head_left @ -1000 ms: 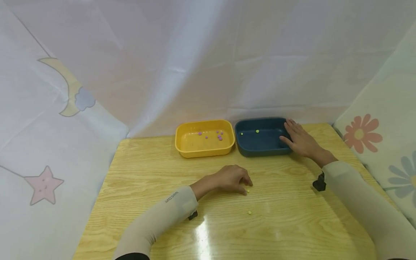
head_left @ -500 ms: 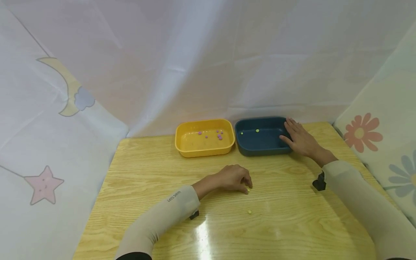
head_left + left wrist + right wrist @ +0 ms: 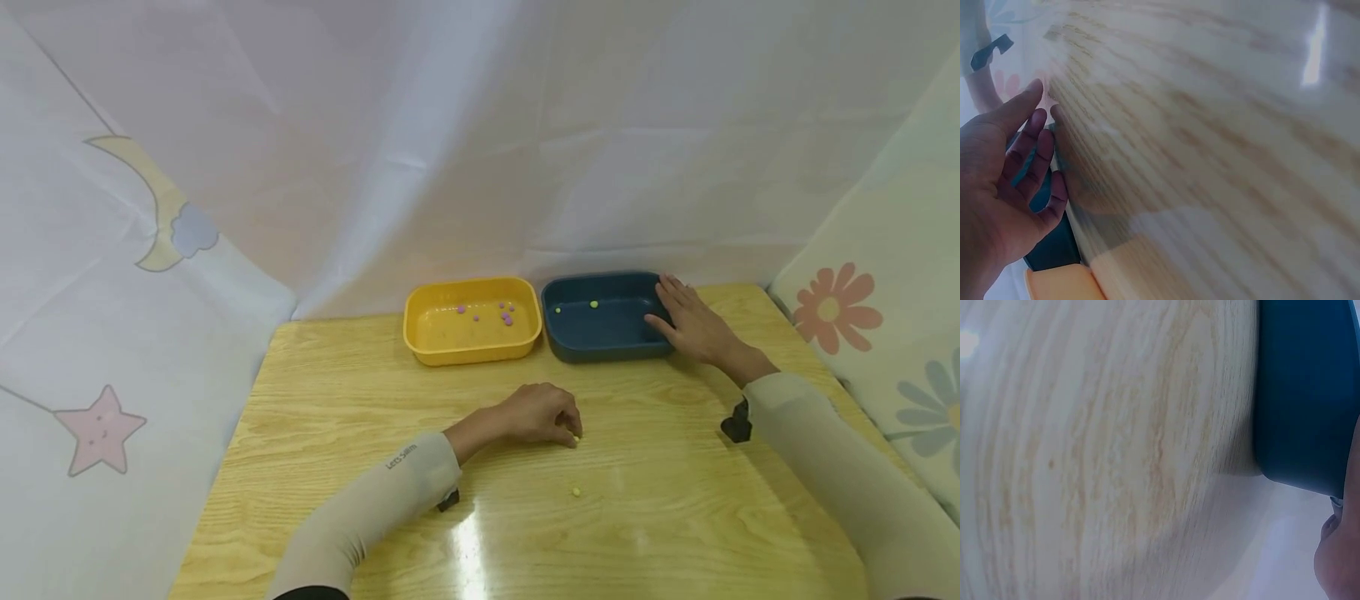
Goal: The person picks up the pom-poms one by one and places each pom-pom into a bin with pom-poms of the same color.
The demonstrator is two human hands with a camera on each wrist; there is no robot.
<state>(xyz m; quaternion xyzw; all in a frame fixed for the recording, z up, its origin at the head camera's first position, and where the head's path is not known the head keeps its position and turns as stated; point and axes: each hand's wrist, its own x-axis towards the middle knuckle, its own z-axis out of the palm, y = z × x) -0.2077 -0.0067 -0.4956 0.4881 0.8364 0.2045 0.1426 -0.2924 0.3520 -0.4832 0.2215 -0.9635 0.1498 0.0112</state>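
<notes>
In the head view my left hand point(image 3: 534, 413) is low over the wooden table, thumb and forefinger pinching a small yellow-green ball point(image 3: 577, 438). The left wrist view shows the thumb and fingertips close together, with the ball out of sight there. A second yellow-green ball point(image 3: 576, 492) lies on the table nearer the person. My right hand point(image 3: 699, 323) rests with straight fingers on the right end of a dark blue tray point(image 3: 611, 351), its thumb over the inside. Two green balls point(image 3: 594, 304) sit in that tray.
Left of the blue tray, close beside it, stands a yellow tray point(image 3: 472, 356) with several small purple balls point(image 3: 507, 320). Both are at the table's point(image 3: 337, 375) back edge, before a white curtain point(image 3: 450, 167). Printed cloth hangs at both sides.
The left thumb and forefinger have closed on the yellow-green ball and shifted very slightly right with it. The right hand, both trays and the other ball stay where they were.
</notes>
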